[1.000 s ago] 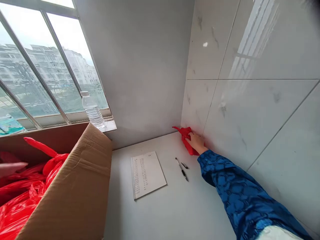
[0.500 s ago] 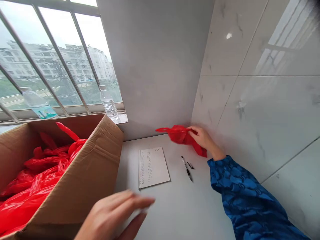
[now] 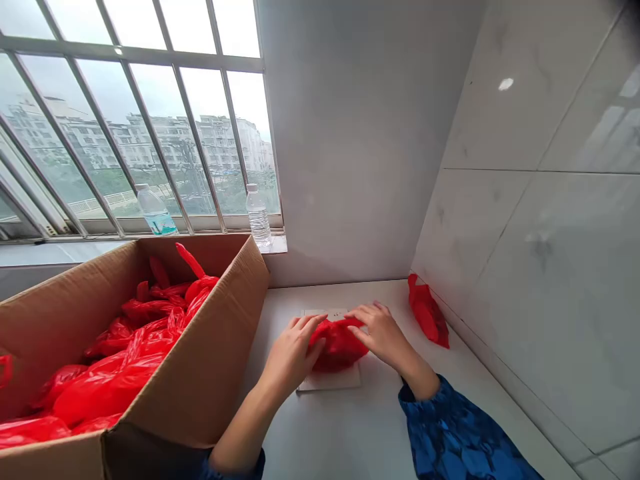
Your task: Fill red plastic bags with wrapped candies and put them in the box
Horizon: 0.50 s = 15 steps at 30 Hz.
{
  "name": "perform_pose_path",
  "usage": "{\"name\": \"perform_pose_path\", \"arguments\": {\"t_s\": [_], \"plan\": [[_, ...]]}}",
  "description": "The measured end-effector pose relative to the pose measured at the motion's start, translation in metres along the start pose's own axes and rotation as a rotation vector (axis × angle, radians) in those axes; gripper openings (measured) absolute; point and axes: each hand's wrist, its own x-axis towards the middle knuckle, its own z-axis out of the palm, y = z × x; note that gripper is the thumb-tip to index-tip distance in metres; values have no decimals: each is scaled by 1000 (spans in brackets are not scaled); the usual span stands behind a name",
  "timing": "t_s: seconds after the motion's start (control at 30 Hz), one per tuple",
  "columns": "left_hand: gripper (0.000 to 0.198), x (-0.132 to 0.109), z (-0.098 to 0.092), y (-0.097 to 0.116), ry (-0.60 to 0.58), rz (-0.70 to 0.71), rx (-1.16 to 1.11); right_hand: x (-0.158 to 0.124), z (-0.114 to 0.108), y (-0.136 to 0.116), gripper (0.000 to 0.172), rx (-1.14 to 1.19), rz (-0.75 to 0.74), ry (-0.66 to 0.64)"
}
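A red plastic bag point(image 3: 337, 345) sits over the notebook point(image 3: 333, 380) and covers most of its pages. My left hand point(image 3: 299, 353) grips the bag's left side, thumb and fingers curved about it. On the opposite side, my right hand point(image 3: 383, 337) has the bag's upper right edge between thumb and fingertips. The bag looks crumpled and slightly blurred, and its contents are hidden. Another red plastic bag point(image 3: 429, 312) leans by the tiled wall, to the right of my right hand and apart from it.
A large open cardboard box point(image 3: 215, 360) full of red plastic bags point(image 3: 125, 360) stands on the left. Two clear bottles, one with a blue label point(image 3: 159, 221) and one ribbed point(image 3: 259, 217), stand on the sill of the barred window. Walls bound the white table point(image 3: 320, 440) behind and right.
My right hand has let go of the bag by the wall and come left. Both hands are now at another red bag over the notebook. The view has swung left; the pen is hidden.
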Motion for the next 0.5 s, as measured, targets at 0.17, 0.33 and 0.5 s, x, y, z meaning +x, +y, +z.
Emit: {"name": "perform_pose_path", "arguments": {"t_s": [0.17, 0.33, 0.5], "plan": [[38, 2, 11, -8, -42, -70, 17, -8, -5, 0, 20, -27, 66, -10], [47, 4, 31, -26, -72, -198, 50, -6, 20, 13, 23, -38, 139, -102], [53, 1, 45, -45, -160, -295, 22, -6, 48, 37, 34, -66, 249, -179]]}}
